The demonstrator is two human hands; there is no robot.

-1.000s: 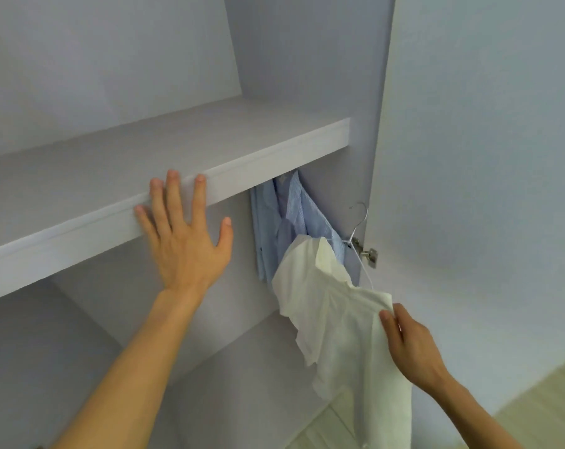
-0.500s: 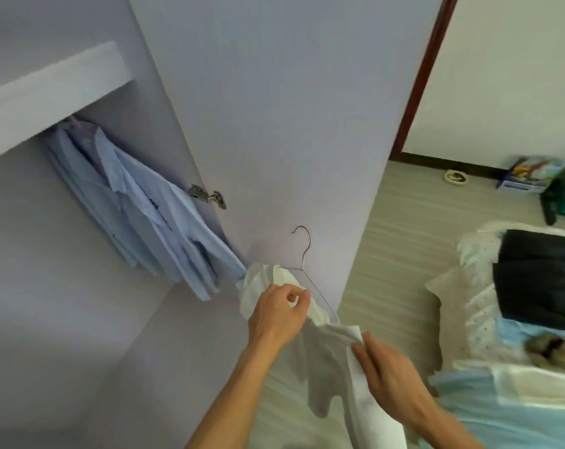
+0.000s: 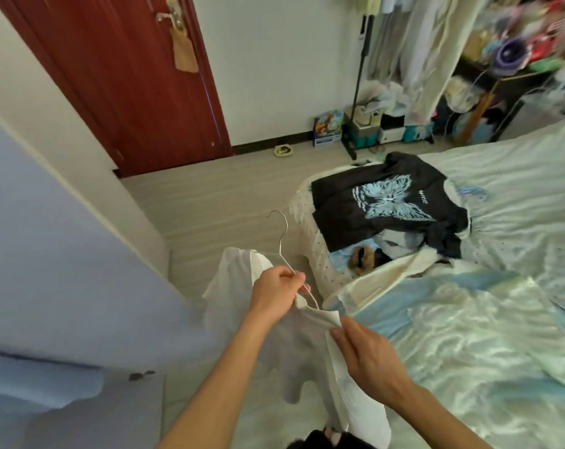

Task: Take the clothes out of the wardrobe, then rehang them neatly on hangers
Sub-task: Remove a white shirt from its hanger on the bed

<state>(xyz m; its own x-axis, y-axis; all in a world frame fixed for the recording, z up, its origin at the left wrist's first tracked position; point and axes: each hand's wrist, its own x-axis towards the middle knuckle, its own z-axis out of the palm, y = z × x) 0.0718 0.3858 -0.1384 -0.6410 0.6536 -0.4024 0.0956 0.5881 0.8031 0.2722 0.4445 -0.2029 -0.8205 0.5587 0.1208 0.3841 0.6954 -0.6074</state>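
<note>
Well, the white shirt (image 3: 234, 280) hangs in mid-air in front of me, between the wardrobe door (image 3: 64, 254) and the corner of the bed (image 3: 469, 335). It is draped over a thin wire hanger (image 3: 280, 236) whose hook stands free above the cloth. My left grip (image 3: 276, 294) is curled tight round the hanger's sloping wire at the collar, bunching some fabric with it. My right grip (image 3: 365, 354) pinches the front edge of the shirt between thumb and fingertips, just below the collar.

I judge the shirt light, limp and a bit slick, so it will sag and slide wherever it is unsupported. The wire will probably flex rather than hold its shape. The best holds look like the hanger neck for carrying and the collar or shoulder seams for sliding the cloth off.

On the bed a black printed T-shirt (image 3: 388, 202) lies flat over other garments.
</note>
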